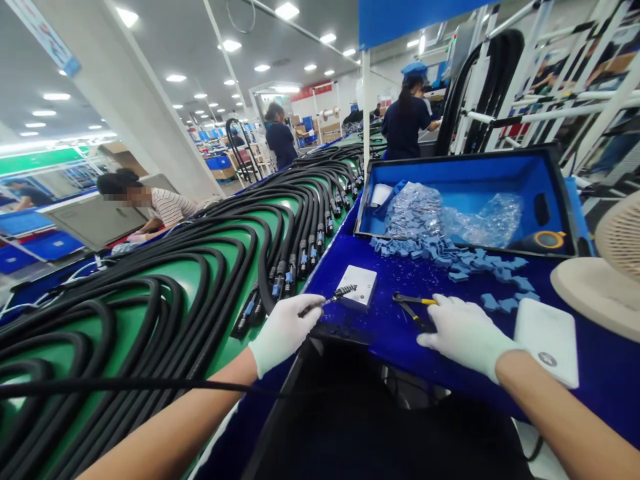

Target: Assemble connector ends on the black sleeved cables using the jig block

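My left hand [290, 328], in a white glove, is closed on a thin dark piece with a ribbed, coil-like end [345, 292]. That end reaches over a small white block [359, 285] on the blue table; I cannot tell whether they touch. My right hand [463, 331], also gloved, is closed around the yellow-handled pliers [410, 308]. Their jaws point left, toward the block, and the handles are partly hidden by my fingers. Small blue clip-like pieces [450, 257] lie heaped beyond the right hand.
Black corrugated hoses [200, 267] with connector ends cover the green bench at left. Ahead stands a blue bin [480, 173] with plastic bags and a tape roll. A white box-shaped device [547, 340] and a beige fan [600, 293] stand at right. Several people work farther off.
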Motion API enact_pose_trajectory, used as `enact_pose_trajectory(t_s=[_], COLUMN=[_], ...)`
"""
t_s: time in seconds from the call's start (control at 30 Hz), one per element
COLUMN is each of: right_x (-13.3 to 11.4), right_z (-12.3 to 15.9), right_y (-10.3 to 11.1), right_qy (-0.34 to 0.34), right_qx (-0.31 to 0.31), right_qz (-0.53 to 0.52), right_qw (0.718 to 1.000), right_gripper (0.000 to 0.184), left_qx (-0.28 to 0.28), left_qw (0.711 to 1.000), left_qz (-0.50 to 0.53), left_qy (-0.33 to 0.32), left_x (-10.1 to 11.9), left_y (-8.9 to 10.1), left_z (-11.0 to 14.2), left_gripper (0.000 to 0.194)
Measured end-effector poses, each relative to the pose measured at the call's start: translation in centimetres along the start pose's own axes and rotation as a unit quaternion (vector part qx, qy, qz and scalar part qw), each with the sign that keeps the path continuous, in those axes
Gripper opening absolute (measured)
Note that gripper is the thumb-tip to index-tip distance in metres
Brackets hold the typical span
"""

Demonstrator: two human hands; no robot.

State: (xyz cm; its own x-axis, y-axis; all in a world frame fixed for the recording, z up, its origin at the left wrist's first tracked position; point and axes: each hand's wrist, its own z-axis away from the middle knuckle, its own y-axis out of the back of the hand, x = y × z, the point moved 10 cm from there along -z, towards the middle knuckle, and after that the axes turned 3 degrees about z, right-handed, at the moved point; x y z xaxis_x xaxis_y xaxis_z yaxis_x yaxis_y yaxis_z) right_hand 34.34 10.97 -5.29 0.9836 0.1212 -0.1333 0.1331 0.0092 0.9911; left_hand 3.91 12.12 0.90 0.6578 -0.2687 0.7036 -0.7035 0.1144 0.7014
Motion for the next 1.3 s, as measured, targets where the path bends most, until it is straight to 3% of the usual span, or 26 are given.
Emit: enact_pose_trajectory(t_s=[0.13, 0.2, 0.3, 0.37, 0.43, 0.53, 0.67, 0.9, 1.07, 1.2, 1.3], right_x=[0.7, 0.4, -1.0, -3.3, -6.1, -9.6, -12.2, -12.9, -11.5, -10.3, -10.0], right_z=[0.5, 0.6, 0.5, 0.5, 0.8, 1.4, 1.7, 2.2, 1.5, 1.3, 1.4], right_y=[-1.3, -0.9, -0.5, -0.1, 1.0, 2.8, 4.5, 5.4, 3.3, 1.3, 1.2], right_qy=[0.023, -0.005, -0.027, 0.014, 0.081, 0.168, 0.24, 0.288, 0.184, 0.128, 0.124], right_qx=[0.027, 0.042, 0.027, 0.014, 0.017, 0.031, 0.047, 0.099, 0.1, 0.081, 0.098], right_qz=[0.052, -0.01, -0.197, -0.325, -0.398, -0.419, -0.406, -0.362, -0.308, -0.259, -0.263], right_qw=[0.998, 0.999, 0.98, 0.946, 0.914, 0.892, 0.88, 0.881, 0.928, 0.954, 0.952], right_gripper=[0.013, 0.013, 0.013, 0.009, 0.027, 0.04, 0.039, 0.03, 0.017, 0.027, 0.036], left_qx=[-0.058, -0.065, -0.062, -0.059, -0.052, -0.045, -0.056, -0.067, -0.071, -0.081, -0.079], left_qw=[0.991, 0.987, 0.987, 0.988, 0.989, 0.99, 0.989, 0.988, 0.987, 0.987, 0.987], left_qz=[0.112, 0.137, 0.132, 0.128, 0.13, 0.127, 0.135, 0.137, 0.139, 0.14, 0.141], left_qy=[0.047, 0.059, 0.068, 0.06, 0.046, 0.03, 0.032, 0.034, 0.038, 0.011, 0.012], left_x=[0.6, 0.7, 1.3, 2.2, 3.2, 4.1, 4.0, 4.0, 4.1, 5.3, 5.5], left_y=[-1.7, -2.1, -2.1, -1.8, -1.5, -1.3, -1.9, -2.2, -2.4, -3.3, -4.5], left_z=[-1.9, -2.7, -3.3, -3.4, -3.4, -3.4, -3.4, -2.8, -3.3, -4.1, -4.5], left_gripper=[0.038, 0.039, 0.038, 0.038, 0.037, 0.037, 0.039, 0.047, 0.046, 0.038, 0.033])
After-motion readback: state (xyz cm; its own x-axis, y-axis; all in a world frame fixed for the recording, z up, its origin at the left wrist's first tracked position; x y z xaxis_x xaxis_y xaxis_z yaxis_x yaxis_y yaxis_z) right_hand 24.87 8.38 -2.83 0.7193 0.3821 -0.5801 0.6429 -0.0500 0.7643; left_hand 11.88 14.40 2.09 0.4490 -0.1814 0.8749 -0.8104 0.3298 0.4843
